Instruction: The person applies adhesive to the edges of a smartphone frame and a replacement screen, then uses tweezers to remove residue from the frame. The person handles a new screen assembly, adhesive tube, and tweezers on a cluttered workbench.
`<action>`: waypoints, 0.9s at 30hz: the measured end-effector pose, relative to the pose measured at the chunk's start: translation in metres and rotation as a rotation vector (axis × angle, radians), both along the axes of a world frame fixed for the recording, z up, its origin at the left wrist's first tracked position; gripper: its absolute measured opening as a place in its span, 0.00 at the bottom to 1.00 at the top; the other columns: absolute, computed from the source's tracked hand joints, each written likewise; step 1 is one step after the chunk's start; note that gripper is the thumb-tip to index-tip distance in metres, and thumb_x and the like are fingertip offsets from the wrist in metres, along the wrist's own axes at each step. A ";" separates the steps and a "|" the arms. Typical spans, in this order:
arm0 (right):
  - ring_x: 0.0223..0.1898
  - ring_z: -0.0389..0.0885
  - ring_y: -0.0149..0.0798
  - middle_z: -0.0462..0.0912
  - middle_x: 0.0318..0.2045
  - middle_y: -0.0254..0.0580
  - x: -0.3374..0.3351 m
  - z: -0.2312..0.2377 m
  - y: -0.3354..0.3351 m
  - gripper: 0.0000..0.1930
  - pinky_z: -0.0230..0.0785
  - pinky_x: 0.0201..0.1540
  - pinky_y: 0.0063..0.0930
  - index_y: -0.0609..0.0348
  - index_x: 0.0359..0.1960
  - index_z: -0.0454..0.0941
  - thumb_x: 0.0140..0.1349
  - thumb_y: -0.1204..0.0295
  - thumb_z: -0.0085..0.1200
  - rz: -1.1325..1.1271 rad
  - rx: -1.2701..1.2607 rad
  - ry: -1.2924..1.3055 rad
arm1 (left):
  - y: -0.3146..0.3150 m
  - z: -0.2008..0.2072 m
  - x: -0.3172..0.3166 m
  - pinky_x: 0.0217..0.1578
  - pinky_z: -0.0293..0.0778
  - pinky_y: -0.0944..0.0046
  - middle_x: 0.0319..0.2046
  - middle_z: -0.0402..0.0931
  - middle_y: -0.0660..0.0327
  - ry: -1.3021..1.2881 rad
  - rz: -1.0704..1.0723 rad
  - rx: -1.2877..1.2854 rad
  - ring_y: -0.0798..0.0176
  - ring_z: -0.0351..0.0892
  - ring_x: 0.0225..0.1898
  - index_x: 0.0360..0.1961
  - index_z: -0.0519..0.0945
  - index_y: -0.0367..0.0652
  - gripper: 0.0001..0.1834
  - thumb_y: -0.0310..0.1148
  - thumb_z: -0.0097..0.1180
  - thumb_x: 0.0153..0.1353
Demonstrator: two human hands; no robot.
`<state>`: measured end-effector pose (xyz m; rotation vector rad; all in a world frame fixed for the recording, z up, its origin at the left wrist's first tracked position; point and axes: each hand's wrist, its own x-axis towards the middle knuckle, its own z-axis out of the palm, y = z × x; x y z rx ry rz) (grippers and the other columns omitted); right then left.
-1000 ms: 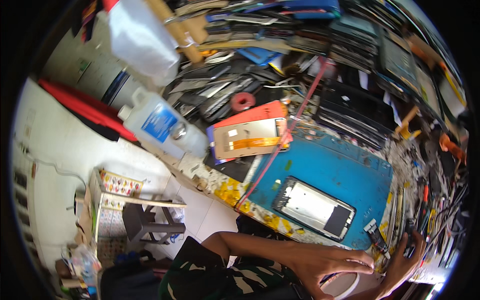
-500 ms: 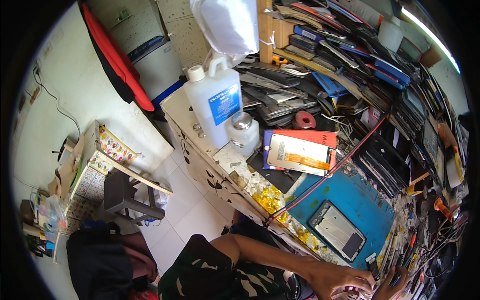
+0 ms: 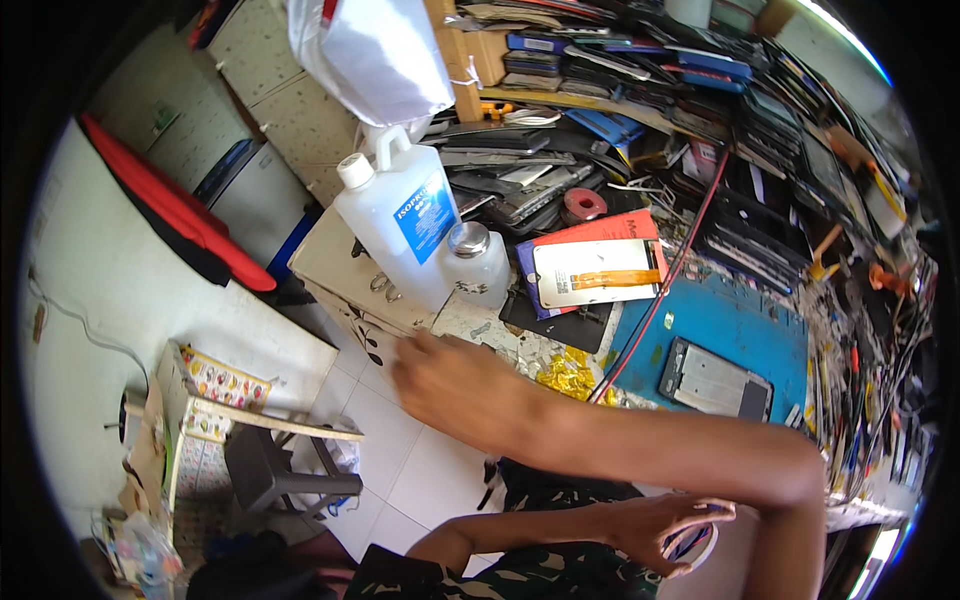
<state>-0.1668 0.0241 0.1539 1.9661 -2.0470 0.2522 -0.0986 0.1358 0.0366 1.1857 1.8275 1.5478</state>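
My left hand (image 3: 650, 530) is low in the view, its fingers curled round a pale ring-shaped thing (image 3: 706, 545), perhaps a roll of tape; the grip partly hides it. My right arm reaches across above it, far to the left. At its end my right hand (image 3: 455, 390) is closed and slightly blurred, over the bench's front edge; what it holds, if anything, is hidden. Beyond the right forearm, a phone frame (image 3: 718, 382) lies on the blue mat (image 3: 740, 320). Crumpled yellow film (image 3: 568, 374) lies between that forearm and the mat.
A large white jug (image 3: 400, 225) and a pump bottle (image 3: 474, 265) stand behind my right hand. A phone screen part (image 3: 590, 273) rests on a red packet. A red-black cable (image 3: 665, 285) crosses the mat. Phone stacks (image 3: 610, 70) fill the back; a stool (image 3: 285, 470) stands left.
My right hand has swung from the lower right, beside my left hand, across to the left. My left hand stays low with the ring-shaped thing. The whole view has shifted and turned.
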 end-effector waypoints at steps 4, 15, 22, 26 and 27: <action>0.49 0.76 0.50 0.77 0.47 0.61 -0.001 -0.045 -0.133 0.18 0.75 0.46 0.33 0.74 0.45 0.79 0.56 0.73 0.53 -0.270 -0.054 0.062 | -0.021 -0.034 -0.019 0.63 0.63 0.56 0.64 0.63 0.49 -0.081 -0.371 0.144 0.51 0.63 0.65 0.64 0.64 0.36 0.37 0.41 0.59 0.56; 0.33 0.74 0.42 0.79 0.32 0.44 0.009 -0.101 -0.214 0.12 0.57 0.29 0.36 0.62 0.34 0.85 0.56 0.69 0.53 -0.460 -0.169 -0.056 | -0.003 -0.100 0.028 0.58 0.71 0.55 0.64 0.61 0.48 0.159 0.093 0.388 0.51 0.68 0.63 0.67 0.66 0.40 0.38 0.49 0.60 0.61; 0.31 0.79 0.42 0.80 0.31 0.48 0.040 -0.042 -0.124 0.11 0.72 0.31 0.39 0.61 0.35 0.81 0.58 0.67 0.52 0.187 -0.220 -0.023 | -0.027 -0.065 0.019 0.54 0.74 0.58 0.56 0.70 0.55 0.249 0.079 0.107 0.56 0.75 0.53 0.60 0.73 0.42 0.29 0.39 0.61 0.59; 0.27 0.84 0.42 0.80 0.30 0.41 0.058 -0.009 0.005 0.09 0.77 0.27 0.37 0.62 0.29 0.77 0.56 0.68 0.55 0.193 -0.493 -0.062 | -0.050 -0.044 0.020 0.51 0.76 0.55 0.48 0.78 0.52 0.488 0.261 -0.086 0.53 0.78 0.51 0.57 0.74 0.37 0.33 0.44 0.64 0.53; 0.26 0.83 0.41 0.78 0.30 0.40 0.063 -0.003 0.045 0.08 0.77 0.25 0.34 0.62 0.28 0.76 0.54 0.69 0.55 0.074 -0.536 -0.138 | -0.052 -0.040 0.019 0.51 0.77 0.55 0.49 0.77 0.52 0.458 0.277 -0.117 0.53 0.79 0.51 0.57 0.74 0.37 0.34 0.44 0.65 0.52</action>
